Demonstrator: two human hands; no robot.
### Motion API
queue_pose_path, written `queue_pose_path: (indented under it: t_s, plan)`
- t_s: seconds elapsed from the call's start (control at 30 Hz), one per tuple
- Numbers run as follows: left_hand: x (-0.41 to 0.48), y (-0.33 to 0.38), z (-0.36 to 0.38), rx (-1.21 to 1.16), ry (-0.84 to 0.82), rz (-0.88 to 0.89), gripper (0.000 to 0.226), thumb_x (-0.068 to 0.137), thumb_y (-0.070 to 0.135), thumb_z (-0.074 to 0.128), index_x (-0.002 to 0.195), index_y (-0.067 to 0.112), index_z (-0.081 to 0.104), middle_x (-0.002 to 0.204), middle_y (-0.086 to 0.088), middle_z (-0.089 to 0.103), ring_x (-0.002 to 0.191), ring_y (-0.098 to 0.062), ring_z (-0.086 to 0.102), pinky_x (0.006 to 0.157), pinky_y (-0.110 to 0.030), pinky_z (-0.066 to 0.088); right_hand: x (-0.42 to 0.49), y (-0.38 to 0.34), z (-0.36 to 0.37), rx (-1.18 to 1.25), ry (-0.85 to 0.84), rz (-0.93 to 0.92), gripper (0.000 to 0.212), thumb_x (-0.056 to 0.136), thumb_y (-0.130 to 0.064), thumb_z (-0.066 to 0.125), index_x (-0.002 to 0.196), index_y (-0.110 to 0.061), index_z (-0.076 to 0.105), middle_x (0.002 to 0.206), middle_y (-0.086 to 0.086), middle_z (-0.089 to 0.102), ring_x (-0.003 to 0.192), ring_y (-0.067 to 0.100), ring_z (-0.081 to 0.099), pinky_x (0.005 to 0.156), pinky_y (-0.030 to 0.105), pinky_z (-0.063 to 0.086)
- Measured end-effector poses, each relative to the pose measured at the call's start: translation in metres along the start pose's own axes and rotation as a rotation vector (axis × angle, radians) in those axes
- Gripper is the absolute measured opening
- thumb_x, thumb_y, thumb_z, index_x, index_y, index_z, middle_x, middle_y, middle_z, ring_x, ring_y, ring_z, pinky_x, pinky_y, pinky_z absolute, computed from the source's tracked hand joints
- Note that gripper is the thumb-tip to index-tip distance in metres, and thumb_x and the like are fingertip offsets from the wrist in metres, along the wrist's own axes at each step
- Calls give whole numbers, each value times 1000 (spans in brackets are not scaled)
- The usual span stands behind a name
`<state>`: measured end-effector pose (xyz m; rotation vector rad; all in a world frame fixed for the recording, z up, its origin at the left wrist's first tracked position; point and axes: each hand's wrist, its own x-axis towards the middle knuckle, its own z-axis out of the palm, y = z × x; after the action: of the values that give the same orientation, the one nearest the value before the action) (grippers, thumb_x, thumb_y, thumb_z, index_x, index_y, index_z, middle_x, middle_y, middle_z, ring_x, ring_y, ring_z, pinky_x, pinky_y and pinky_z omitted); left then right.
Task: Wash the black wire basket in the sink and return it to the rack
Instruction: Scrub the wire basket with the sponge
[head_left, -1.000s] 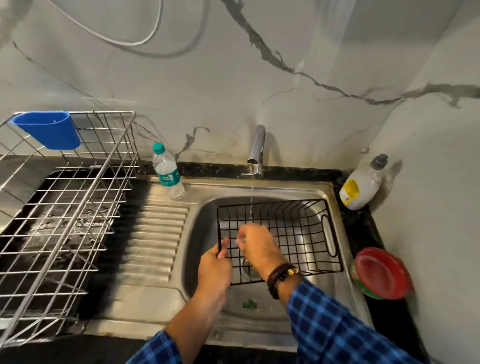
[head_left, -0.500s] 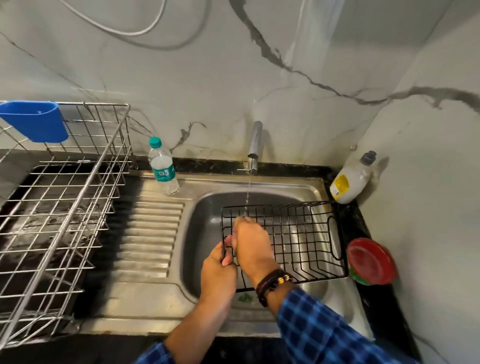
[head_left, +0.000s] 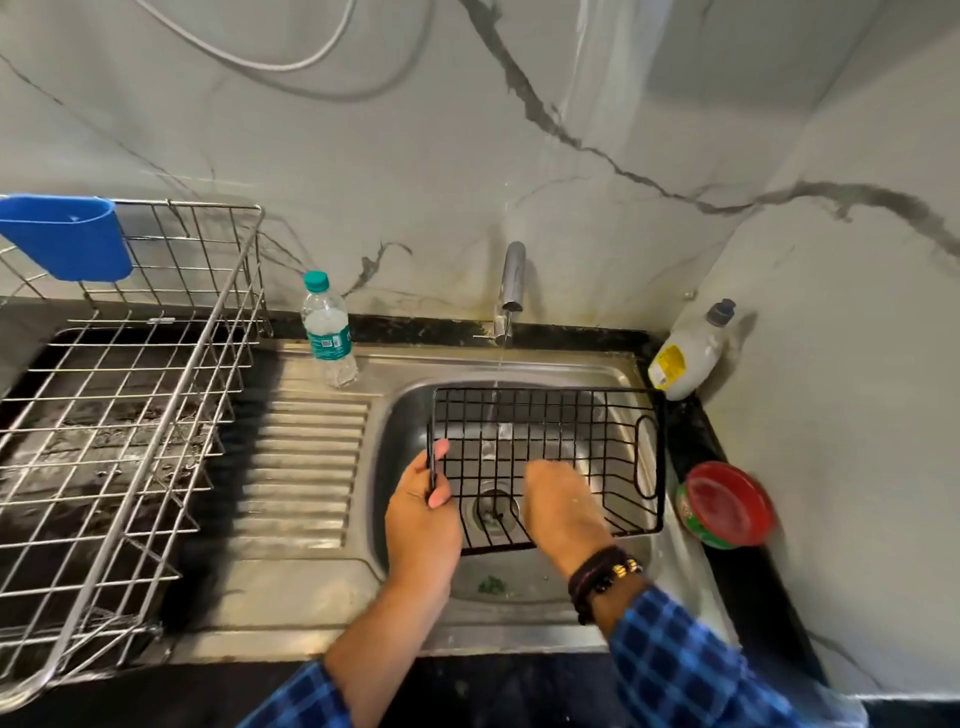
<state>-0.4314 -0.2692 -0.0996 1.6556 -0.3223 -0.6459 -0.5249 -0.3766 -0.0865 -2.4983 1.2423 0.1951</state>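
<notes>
Hands (head_left: 423, 512) (head_left: 563, 512), two, at one black wire basket (head_left: 566, 441).

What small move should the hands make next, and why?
Probably slide the right hand along the basket wires toward its right end: the left hand grips the left edge, and the stream from the tap falls left of the middle.

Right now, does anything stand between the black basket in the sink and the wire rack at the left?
Only a water bottle, upright at the back of the drainboard between the black basket and the rack. Toward the front, nothing visible blocks.
</notes>
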Motion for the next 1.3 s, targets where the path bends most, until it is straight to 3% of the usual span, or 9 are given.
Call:
queue_pose_path:
  t_s: [0.1,0.23,0.33,0.43,0.7,0.87,1.07,1.17,1.3]
  plan:
    - [7,-7,-6,89,-8,162,19,81,-20,39,67,-6,40,123,21,63,94,25,52,75,-3,37,11,-18,2,105,-86,6,13,94,-12,60,88,-23,66,103,5,65,94,22,64,82,30,54]
    - [9,-12,-9,95,-9,254,32,82,-19,43,61,5,42,127,19,63,117,17,50,93,-12,35,1,-22,-15,209,-165,-129,8,95,-16,63,96,-22,68,106,-1,65,96,15,63,79,23,50]
    - [11,-19,-12,-28,24,191,42,90,-15,42,72,21,55,128,19,66,129,2,51,108,-37,44,6,7,-34,142,-199,38,10,95,-15,60,86,-18,64,101,3,66,97,20,64,77,23,46]
    - [14,-24,-15,-83,12,173,46,92,-15,42,77,28,51,130,21,65,136,-7,49,115,-54,37,16,21,-41,-96,-118,238,17,93,-12,60,107,-13,69,113,11,68,107,28,64,77,27,44]
    - [26,-8,-14,-4,10,364,51,79,-26,38,62,21,28,135,8,62,127,9,49,95,-3,32,0,-22,-12,-33,44,34,19,93,0,54,103,-11,66,101,9,66,95,25,64,71,25,44]
    - [22,-8,-3,-34,30,360,56,86,-19,45,58,30,46,134,10,63,124,2,55,100,-23,45,3,-52,-13,224,-23,-253,17,96,-15,54,98,-9,70,101,11,66,98,27,63,84,39,53]
    - [28,-24,-11,-126,-58,278,45,89,-20,42,93,22,57,134,6,65,137,-8,49,117,-47,35,14,-10,-35,82,-172,-28,4,95,-19,61,99,-18,63,102,3,63,95,21,62,87,33,52]
    - [35,-24,-19,-159,-57,251,55,90,-19,42,86,34,57,130,-15,64,138,-9,47,119,-40,32,19,23,-46,-132,-85,122,15,95,-16,58,109,-13,64,111,12,66,104,30,63,80,31,45]
    - [34,-17,-8,-95,-33,283,34,87,-21,39,68,7,42,131,12,65,134,-3,49,105,-17,36,9,12,-40,-178,-25,110,25,95,-1,47,113,-6,64,108,11,63,109,32,61,80,32,45]
